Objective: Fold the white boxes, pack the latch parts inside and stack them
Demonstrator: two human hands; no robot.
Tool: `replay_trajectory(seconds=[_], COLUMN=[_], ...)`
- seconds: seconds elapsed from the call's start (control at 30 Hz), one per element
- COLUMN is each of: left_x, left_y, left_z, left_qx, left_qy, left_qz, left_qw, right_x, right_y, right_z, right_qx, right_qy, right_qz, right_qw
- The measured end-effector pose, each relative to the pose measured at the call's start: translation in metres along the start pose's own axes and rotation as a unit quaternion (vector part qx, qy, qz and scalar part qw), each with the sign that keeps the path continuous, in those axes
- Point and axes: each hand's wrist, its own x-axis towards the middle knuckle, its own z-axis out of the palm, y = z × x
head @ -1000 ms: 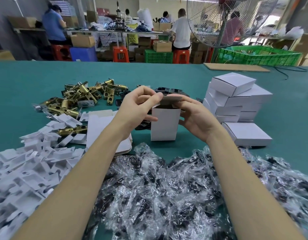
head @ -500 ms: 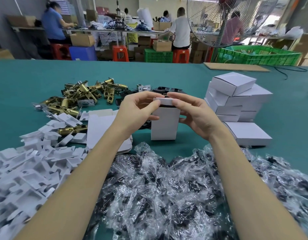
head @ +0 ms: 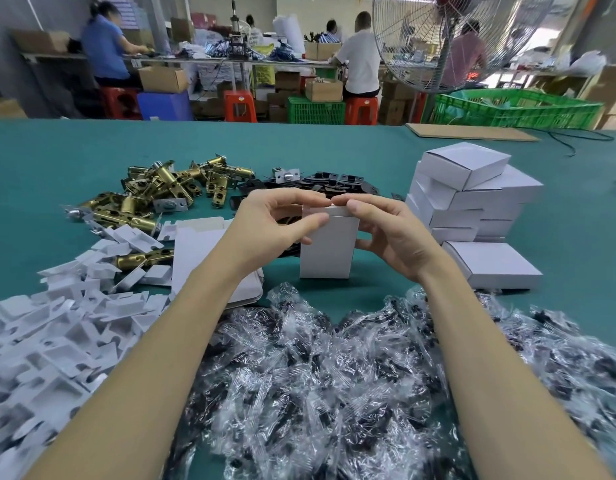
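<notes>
A worker's two bare hands are closing a small white box (head: 329, 247) that is standing upright on a green tabletop (head: 368, 157), its top flap now down. The left hand (head: 265, 225) is gripping the box's upper left corner, thumb lying across the front face and fingers curling over the top edge. The right hand (head: 391, 230) is gripping the right side, fingers curling over the top flap and thumb pressing at the side wall; the fingertips of both hands are nearly meeting above the lid.

Just to the right, a stack of finished white boxes (head: 469, 195) is rising in several tiers, with one more closed box (head: 493, 265) lying flat in front of it. Behind the hands, brass latch parts (head: 161, 192) are lying in a heap on the left, beside a cluster of black plates (head: 330, 183). White cardboard inserts (head: 50, 327) are spreading across the near left, flat box blanks (head: 195, 251) are lying under the left forearm, and clear plastic bags of dark hardware (head: 334, 375) are filling the foreground.
</notes>
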Motion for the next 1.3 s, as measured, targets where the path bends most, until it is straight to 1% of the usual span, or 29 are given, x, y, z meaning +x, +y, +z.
replay_trajectory(seconds=[0.2, 0.3, 0.4, 0.53, 0.6, 0.67, 0.77, 0.8, 0.83, 0.87, 0.93, 0.97, 1.03, 1.1, 1.13, 1.23, 1.3], left_x=[0.002, 0.001, 0.001, 0.002, 0.002, 0.001, -0.001, -0.001, -0.001, -0.001, 0.001, 0.002, 0.004, 0.004, 0.004, 0.003, 0.003], left_y=[0.001, 0.002, 0.001, -0.001, -0.004, -0.006, -0.011, -0.011, -0.010, -0.008, -0.001, 0.002, 0.007, 0.009, 0.010, 0.012, 0.013], left_z=[0.001, 0.002, 0.003, 0.002, 0.001, 0.000, -0.001, 0.001, 0.003, 0.006, 0.011, 0.014, 0.021, 0.027, 0.029, 0.033, 0.033], left_qx=[0.017, 0.028, 0.041, 0.048, 0.054, 0.074, 0.182, 0.197, 0.183, 0.135, -0.017, -0.086, -0.171, -0.204, -0.210, -0.195, -0.201], left_qy=[0.000, -0.006, -0.009, -0.023, -0.026, -0.042, -0.097, -0.106, -0.105, -0.097, -0.065, -0.045, 0.002, 0.038, 0.040, 0.003, 0.005], left_qz=[0.000, -0.011, -0.013, -0.030, -0.057, -0.107, -0.177, -0.190, -0.201, -0.215, -0.252, -0.265, -0.280, -0.294, -0.304, -0.340, -0.349], left_qw=[1.000, 1.000, 0.999, 0.998, 0.997, 0.991, 0.963, 0.956, 0.957, 0.962, 0.965, 0.959, 0.945, 0.933, 0.928, 0.920, 0.915], right_x=[-0.003, -0.005, -0.005, -0.005, -0.005, -0.005, -0.002, -0.002, -0.002, -0.002, -0.001, -0.001, 0.000, 0.000, 0.000, 0.002, 0.003], right_y=[-0.002, -0.002, 0.001, -0.002, -0.002, -0.001, 0.001, 0.001, 0.000, -0.001, -0.004, -0.005, -0.006, -0.003, -0.001, 0.006, 0.008], right_z=[-0.003, 0.000, 0.005, -0.002, -0.004, -0.003, -0.003, -0.005, -0.007, -0.008, -0.012, -0.013, -0.015, -0.015, -0.014, -0.012, -0.010], right_qx=[-0.068, -0.113, -0.101, -0.135, -0.125, -0.121, -0.107, -0.095, -0.080, -0.062, -0.025, -0.007, 0.023, 0.036, 0.036, 0.048, 0.084], right_qy=[0.016, 0.033, 0.051, 0.031, 0.023, 0.034, 0.092, 0.118, 0.140, 0.159, 0.187, 0.197, 0.214, 0.230, 0.240, 0.262, 0.265], right_qz=[0.001, -0.031, -0.068, -0.059, -0.046, -0.043, -0.040, -0.034, -0.027, -0.019, -0.004, 0.001, 0.013, 0.024, 0.031, 0.053, 0.080], right_qw=[0.998, 0.993, 0.991, 0.989, 0.991, 0.991, 0.989, 0.988, 0.987, 0.985, 0.982, 0.980, 0.977, 0.972, 0.969, 0.962, 0.957])
